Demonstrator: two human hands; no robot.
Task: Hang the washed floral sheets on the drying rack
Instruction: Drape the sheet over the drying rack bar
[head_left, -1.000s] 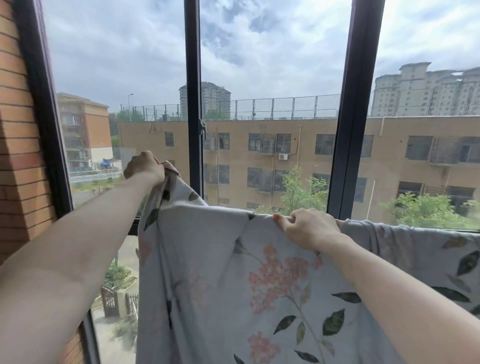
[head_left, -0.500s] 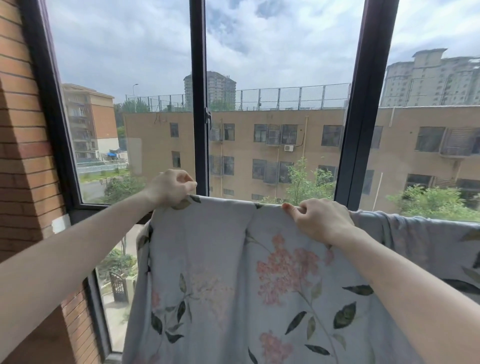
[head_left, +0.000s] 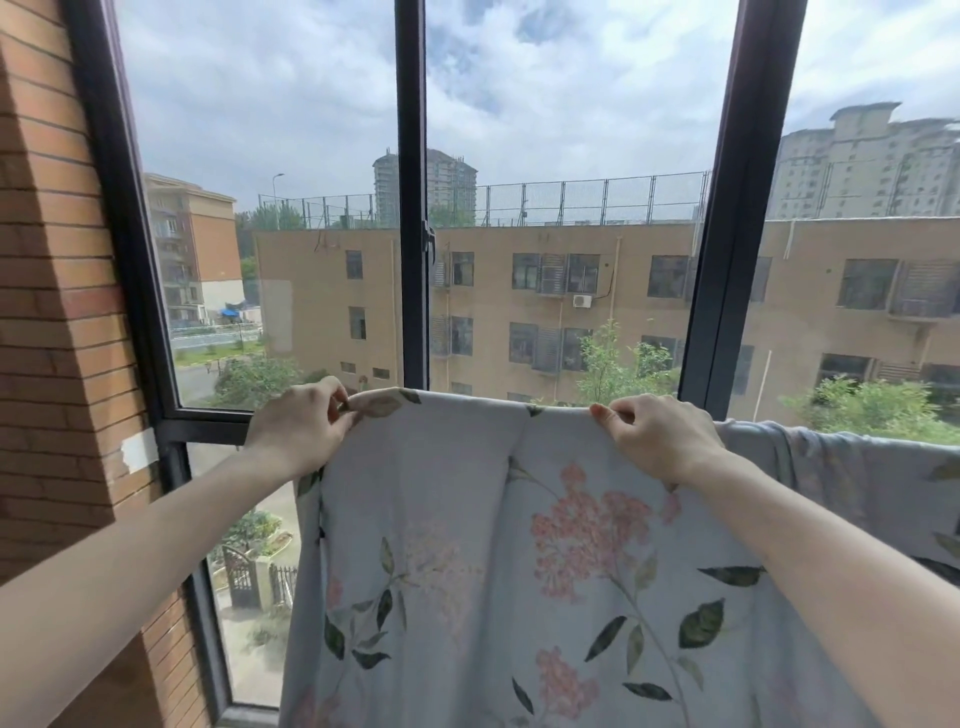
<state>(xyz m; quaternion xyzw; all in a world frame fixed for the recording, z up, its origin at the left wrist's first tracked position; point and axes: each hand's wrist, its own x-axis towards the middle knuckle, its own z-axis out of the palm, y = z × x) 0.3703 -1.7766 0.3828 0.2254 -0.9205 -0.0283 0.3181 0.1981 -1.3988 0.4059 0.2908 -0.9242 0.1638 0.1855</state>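
Sheets number two in the head view: one floral sheet (head_left: 467, 545), pale grey with pink blossom clusters and dark green leaves, hangs straight down in front of the window (head_left: 291, 208), and a second sheet (head_left: 857, 483) of the same print is bunched up just to its right, draped at about the same height. Whatever bar carries them is hidden under the cloth, so the rack itself cannot be made out. Two bare hands work the top edge of the first sheet. The left hand (head_left: 298, 428) is at the sheet's upper left corner, fingers curled, thumb and fingertips pinching the folded edge where a leaf is printed; its forearm reaches in from the lower left. The right hand (head_left: 657, 434) sits further along the same top edge, knuckles up, thumb and forefinger pinching the hem, with its forearm coming in from the lower right across the cloth. Between the two hands the top edge runs nearly level and fairly taut, and a soft vertical crease drops from it near the middle. The window has three tall panes split by two dark uprights. A brick wall (head_left: 57, 364) stands at the left, with a small white patch stuck on it beside the frame.
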